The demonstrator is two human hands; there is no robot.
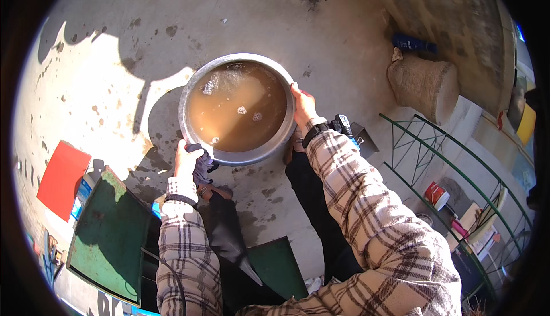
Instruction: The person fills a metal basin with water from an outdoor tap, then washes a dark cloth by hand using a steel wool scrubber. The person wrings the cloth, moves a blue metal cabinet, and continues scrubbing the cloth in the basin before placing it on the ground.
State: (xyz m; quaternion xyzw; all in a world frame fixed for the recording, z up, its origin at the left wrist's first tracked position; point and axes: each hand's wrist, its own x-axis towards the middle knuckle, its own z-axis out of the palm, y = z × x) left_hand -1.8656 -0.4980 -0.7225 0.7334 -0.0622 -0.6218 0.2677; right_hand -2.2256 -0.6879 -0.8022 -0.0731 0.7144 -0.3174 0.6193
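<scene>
Between my hands is a round metal basin (285, 140) holding murky brown water (240, 105) with a few patches of foam. My right hand (304, 104) grips the basin's right rim. At the lower left rim, my left hand (187, 159) holds the basin together with a bunched dark cloth (202, 167). The cloth hangs below that hand, beside the basin's outer wall. The fingers under the rim are hidden. My feet and black-clad legs show below the basin; whether its base touches the floor I cannot tell.
Water spots mark the concrete floor (343, 58). To the left stand a green metal panel (107, 238) and a red panel (64, 180). On the right are a green metal frame (447, 144), a stuffed sack (423, 84) and a red-and-white bucket (437, 195).
</scene>
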